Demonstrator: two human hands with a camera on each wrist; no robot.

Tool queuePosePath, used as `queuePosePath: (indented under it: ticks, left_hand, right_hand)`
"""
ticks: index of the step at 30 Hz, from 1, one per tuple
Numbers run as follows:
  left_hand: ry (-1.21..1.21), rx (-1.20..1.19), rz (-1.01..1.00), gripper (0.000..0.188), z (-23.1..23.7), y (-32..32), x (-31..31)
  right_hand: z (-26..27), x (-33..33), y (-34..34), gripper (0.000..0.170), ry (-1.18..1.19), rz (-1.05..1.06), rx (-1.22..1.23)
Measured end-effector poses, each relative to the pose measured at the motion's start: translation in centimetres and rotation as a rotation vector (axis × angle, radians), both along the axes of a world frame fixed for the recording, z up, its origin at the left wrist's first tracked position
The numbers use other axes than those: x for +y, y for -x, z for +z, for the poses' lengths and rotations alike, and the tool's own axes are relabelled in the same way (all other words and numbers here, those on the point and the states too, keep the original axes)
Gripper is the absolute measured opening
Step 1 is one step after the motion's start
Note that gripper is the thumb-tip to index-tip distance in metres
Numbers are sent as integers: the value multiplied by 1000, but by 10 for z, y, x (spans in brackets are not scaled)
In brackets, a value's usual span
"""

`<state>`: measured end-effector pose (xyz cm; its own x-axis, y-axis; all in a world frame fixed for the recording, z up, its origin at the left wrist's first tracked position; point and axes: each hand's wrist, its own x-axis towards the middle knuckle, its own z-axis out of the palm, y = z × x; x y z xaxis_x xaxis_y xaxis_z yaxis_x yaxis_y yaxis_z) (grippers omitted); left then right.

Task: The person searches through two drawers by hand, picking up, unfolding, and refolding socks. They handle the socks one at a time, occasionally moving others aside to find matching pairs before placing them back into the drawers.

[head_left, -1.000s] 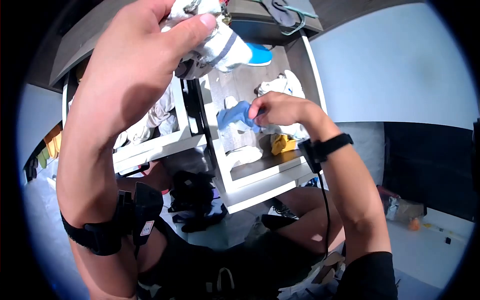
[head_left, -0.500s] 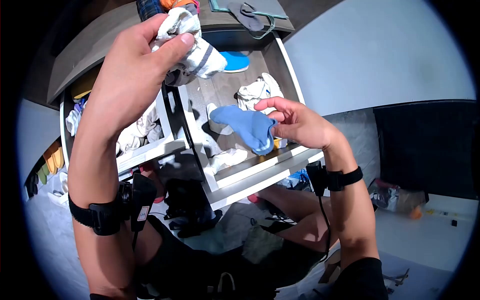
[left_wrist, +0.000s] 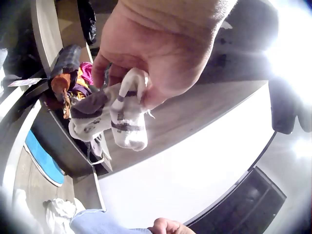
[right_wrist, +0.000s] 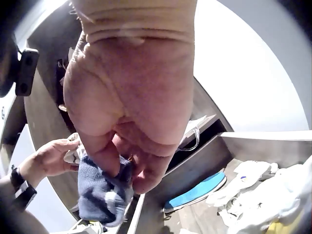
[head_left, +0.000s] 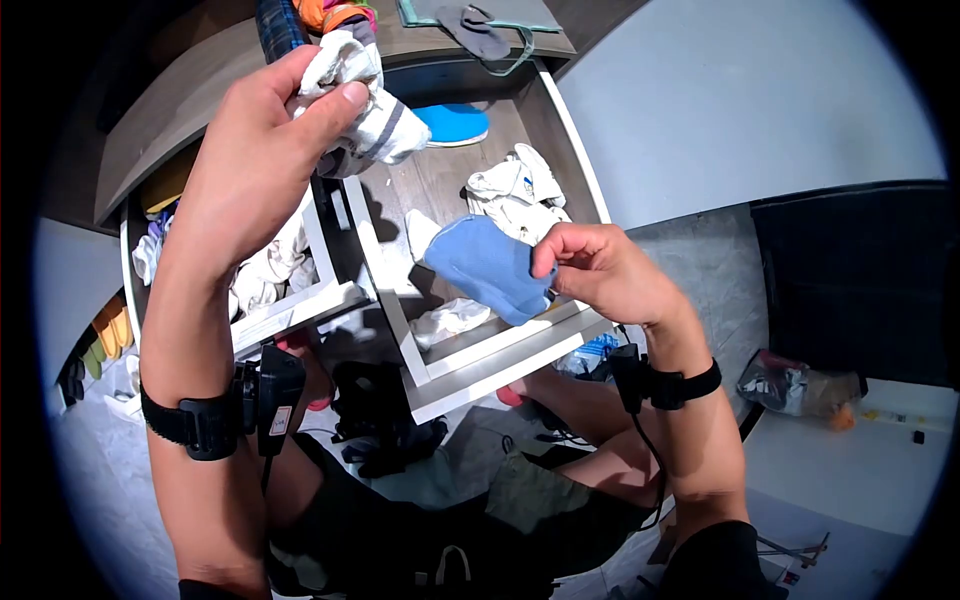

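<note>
My left hand (head_left: pixel 245 160) holds bunched white socks (head_left: pixel 390 130) with grey stripes, thumb on top, above the gap between two pulled-out drawers. In the left wrist view a striped white sock (left_wrist: pixel 129 129) hangs from the fingers. My right hand (head_left: pixel 615 270) pinches a blue sock (head_left: pixel 480 265) near its lower right end, between thumb and fingers. The blue sock spreads out over the right drawer (head_left: pixel 510 375). Under and beside it lie crumpled white socks (head_left: pixel 515 190) and another white piece (head_left: pixel 450 322). In the right wrist view the blue sock (right_wrist: pixel 100 190) hangs below the fingertips.
A blue insole-shaped piece (head_left: pixel 455 125) lies at the back of the right drawer. The left drawer (head_left: pixel 290 315) holds white and coloured clothes. Colourful cloth (head_left: pixel 335 15) and a grey strapped item (head_left: pixel 475 35) lie on the cabinet top. A plastic bag (head_left: pixel 800 385) sits far right.
The right hand has raised the blue sock from the drawer and shifted its grip to one end, so the sock now lies stretched out flat. The left hand still holds the white socks.
</note>
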<state>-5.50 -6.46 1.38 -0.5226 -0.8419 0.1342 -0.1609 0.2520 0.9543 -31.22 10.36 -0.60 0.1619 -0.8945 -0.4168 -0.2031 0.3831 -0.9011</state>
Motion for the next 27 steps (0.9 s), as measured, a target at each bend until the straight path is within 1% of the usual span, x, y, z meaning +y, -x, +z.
queuePosePath:
  ticks: [4, 7, 10, 15, 20, 25, 27]
  left_hand:
    - [9, -30, -8, 27, 2, 1, 0]
    - [4, -15, -5, 27, -1, 3, 0]
    - [6, -45, 0, 27, 1, 4, 3]
    - [-22, -61, -30, 27, -3, 6, 1]
    - [-24, -73, -56, 25, -2, 12, 2]
    - [-55, -52, -65, 24, -6, 18, 3]
    - [-41, -57, -72, 24, -7, 18, 3]
  right_hand:
    - [-4, 0, -10, 17, -36, -134, -163]
    - [1, 1, -14, 18, -137, -188, -99]
    - [0, 2, -16, 19, -158, -245, -5]
    - [-10, 9, -11, 20, -135, -243, -8]
    - [2, 13, -17, 20, -117, -221, -12]
    - [-1, 16, -19, 21, -108, -221, -31]
    - [1, 17, -17, 22, -118, -211, -4]
